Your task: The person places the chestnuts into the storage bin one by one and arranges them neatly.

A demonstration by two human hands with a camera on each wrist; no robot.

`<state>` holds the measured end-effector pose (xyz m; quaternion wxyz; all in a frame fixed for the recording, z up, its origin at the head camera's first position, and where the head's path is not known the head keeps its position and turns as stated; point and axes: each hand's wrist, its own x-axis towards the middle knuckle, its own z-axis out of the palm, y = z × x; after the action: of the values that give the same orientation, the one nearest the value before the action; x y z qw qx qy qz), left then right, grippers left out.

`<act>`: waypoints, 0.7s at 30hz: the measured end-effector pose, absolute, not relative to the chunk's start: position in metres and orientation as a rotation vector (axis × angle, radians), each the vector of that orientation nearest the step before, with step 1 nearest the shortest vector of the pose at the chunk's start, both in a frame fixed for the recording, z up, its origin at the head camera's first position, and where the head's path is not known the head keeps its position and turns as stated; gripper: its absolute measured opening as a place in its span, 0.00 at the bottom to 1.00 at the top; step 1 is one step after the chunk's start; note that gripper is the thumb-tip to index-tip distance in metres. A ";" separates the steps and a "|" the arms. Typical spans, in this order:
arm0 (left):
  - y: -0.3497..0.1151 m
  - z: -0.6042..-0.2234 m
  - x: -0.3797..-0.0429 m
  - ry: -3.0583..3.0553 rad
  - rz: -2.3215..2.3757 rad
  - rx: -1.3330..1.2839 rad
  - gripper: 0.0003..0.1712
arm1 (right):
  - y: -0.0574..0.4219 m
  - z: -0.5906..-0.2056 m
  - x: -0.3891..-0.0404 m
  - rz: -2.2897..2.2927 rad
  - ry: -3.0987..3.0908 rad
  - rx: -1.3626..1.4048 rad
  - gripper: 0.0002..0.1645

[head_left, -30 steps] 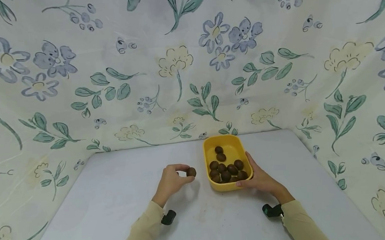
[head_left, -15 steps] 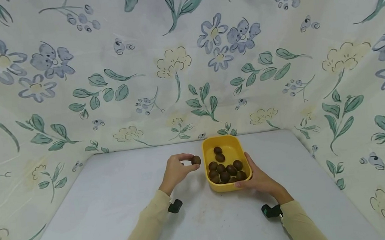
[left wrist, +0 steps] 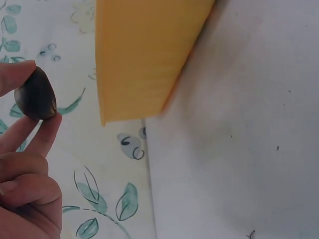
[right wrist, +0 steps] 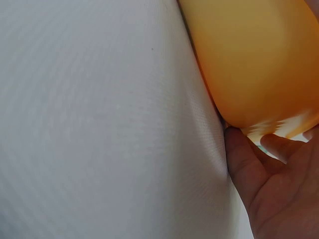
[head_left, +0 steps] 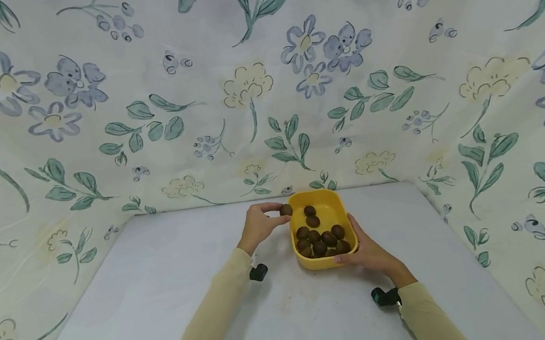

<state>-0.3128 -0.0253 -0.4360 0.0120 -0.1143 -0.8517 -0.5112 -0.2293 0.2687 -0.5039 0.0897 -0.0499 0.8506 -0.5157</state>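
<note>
My left hand [head_left: 260,225] pinches a dark brown, egg-shaped, nut-like piece [head_left: 286,210] between thumb and fingertips. It overlaps the left rim of a yellow box [head_left: 325,263] in the head view. Seen from the left wrist, the held piece [left wrist: 36,94] is smooth and apart from the box wall [left wrist: 144,59]. My right hand [head_left: 370,253] grips the box at its near right corner, thumb at the near side and fingers along the right side. Several similar brown pieces [head_left: 328,238] lie inside, mostly at the near end, with two [head_left: 312,221] farther back.
The box stands on a white table [head_left: 191,294] near its back edge. A flower-printed cloth [head_left: 232,141] hangs behind and at both sides. A dark wrist camera [head_left: 258,272] sits on the left wrist, another camera [head_left: 385,296] on the right.
My left hand has moved away from me and to the right, bringing the pinched brown piece to the box's left rim. The right hand and the box have stayed in place.
</note>
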 end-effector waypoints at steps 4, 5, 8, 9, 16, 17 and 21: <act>-0.017 -0.438 -0.320 -2.682 -1.587 -0.350 0.24 | 0.269 -0.504 -0.229 -1.546 2.523 -0.159 0.83; -0.015 -0.438 -0.322 -2.684 -1.589 -0.350 0.24 | 0.269 -0.504 -0.229 -1.546 2.523 -0.161 0.83; -0.009 -0.440 -0.326 -2.695 -1.592 -0.352 0.26 | 0.269 -0.504 -0.229 -1.539 2.530 -0.156 0.84; -0.007 -0.440 -0.327 -2.702 -1.589 -0.351 0.26 | 0.269 -0.505 -0.230 -1.538 2.531 -0.157 0.83; 0.005 -0.447 -0.332 -2.787 -1.437 -0.359 0.26 | 0.272 -0.508 -0.232 -1.561 2.518 -0.204 0.83; 0.006 -0.447 -0.332 -2.805 -1.394 -0.360 0.25 | 0.272 -0.509 -0.232 -1.570 2.515 -0.212 0.83; 0.012 -0.449 -0.333 -2.877 -1.190 -0.386 0.25 | 0.273 -0.509 -0.231 -1.582 2.515 -0.228 0.83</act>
<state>-0.3327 0.0122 -0.4492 0.0022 -0.1231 -0.9171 -0.3792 -0.2314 0.2728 -0.5092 0.0805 -0.0762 0.8412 -0.5292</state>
